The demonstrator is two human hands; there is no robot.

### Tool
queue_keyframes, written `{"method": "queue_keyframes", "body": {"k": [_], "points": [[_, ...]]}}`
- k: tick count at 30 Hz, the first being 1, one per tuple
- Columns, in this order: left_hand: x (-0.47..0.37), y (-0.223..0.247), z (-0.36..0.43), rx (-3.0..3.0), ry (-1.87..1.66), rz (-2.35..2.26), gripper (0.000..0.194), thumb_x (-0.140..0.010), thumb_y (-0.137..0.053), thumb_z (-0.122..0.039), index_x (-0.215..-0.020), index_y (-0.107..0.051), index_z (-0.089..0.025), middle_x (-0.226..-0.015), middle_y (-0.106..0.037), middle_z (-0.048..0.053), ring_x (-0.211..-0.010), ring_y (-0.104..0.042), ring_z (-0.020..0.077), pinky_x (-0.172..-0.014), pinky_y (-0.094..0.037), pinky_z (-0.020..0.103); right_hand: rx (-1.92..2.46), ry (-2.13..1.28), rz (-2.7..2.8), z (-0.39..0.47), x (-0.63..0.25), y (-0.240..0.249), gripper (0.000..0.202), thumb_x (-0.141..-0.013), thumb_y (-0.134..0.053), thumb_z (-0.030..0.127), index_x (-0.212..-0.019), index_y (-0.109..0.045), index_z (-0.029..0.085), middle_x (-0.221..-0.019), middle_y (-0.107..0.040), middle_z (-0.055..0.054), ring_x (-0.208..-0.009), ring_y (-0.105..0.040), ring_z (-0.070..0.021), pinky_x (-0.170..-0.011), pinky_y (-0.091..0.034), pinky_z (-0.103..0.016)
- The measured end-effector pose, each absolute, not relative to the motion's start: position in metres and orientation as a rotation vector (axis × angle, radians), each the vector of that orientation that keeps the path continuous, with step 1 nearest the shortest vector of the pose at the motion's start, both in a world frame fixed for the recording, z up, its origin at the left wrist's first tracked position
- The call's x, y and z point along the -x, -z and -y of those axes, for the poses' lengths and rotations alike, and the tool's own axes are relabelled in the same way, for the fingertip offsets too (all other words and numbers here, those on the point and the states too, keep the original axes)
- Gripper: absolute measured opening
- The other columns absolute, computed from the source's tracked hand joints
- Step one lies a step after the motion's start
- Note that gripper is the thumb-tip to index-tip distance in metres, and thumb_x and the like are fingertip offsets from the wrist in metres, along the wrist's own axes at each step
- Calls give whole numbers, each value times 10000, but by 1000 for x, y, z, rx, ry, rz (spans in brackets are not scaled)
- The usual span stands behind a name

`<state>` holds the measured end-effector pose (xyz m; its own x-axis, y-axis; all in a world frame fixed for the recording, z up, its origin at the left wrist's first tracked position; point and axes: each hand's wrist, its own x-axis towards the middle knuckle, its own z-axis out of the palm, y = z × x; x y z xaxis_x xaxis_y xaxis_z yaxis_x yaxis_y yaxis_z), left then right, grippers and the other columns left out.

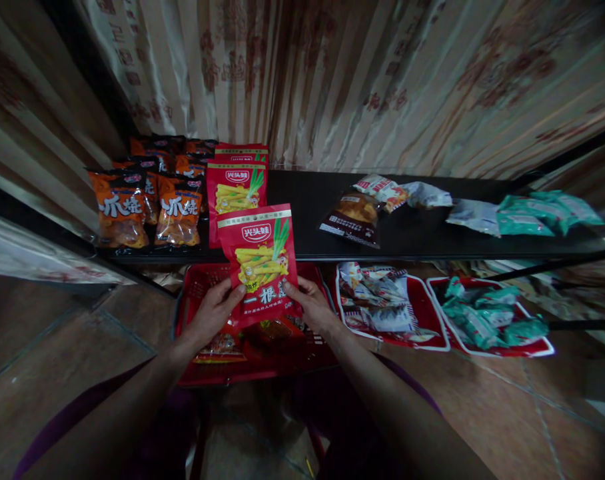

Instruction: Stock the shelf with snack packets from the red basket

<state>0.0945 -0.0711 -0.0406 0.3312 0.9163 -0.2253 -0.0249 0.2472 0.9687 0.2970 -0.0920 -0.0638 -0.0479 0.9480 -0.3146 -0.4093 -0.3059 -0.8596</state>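
Head view: two bare hands hold a red snack packet (256, 250) upright, its printed front towards the wearer. The left hand (215, 312) grips the lower edge at 8 o'clock, the right hand (313, 308) at 4 o'clock; both are closed on it, thumbs on the front. The packet is above the far part of a red basket (262, 372) and in front of a black shelf (297, 200).

From the packet, matching red packets (236, 190) stand at 11 o'clock on the shelf, with orange packets (125, 208) at 10 o'clock. A dark snack bag (351, 217) lies at 2 o'clock.

The low, two-sided grip looks sound: it keeps the face visible and the top free. Light, even pressure would suit the soft film; a hard squeeze could buckle it. Level hands keep it square, and a slow movement avoids knocking the standing packets.
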Motion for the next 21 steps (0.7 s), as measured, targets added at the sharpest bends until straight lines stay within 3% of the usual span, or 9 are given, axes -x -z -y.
{"method": "queue_keyframes", "body": {"k": [9,17,21], "points": [[-100,47,68,-1225,-875,-1237,438,-760,-555,-560,-904,-663,-161,-820,-706,55,-803,-628,217,-702,-502,304,1066,-1661,663,95,-302,60,327,-620,-793,369,-909,-713,237,-836,-737,9,-717,-680,-163,-731,-544,-304],[-103,49,61,-1235,-960,-1308,433,-790,-512,-569,-870,-652,-166,-834,-694,40,-805,-622,194,-736,-492,291,1039,-1717,732,97,-302,56,420,-577,-820,307,-968,-682,239,-856,-731,18,-725,-675,-150,-762,-534,-305],[-106,47,63,-1118,-947,-1189,416,-786,-557,-523,-993,-639,-172,-995,-693,60,-976,-617,212,-845,-483,308,1024,-1659,743,96,-304,59,399,-626,-793,293,-1001,-668,245,-874,-723,21,-759,-668,-150,-740,-531,-290]]}}
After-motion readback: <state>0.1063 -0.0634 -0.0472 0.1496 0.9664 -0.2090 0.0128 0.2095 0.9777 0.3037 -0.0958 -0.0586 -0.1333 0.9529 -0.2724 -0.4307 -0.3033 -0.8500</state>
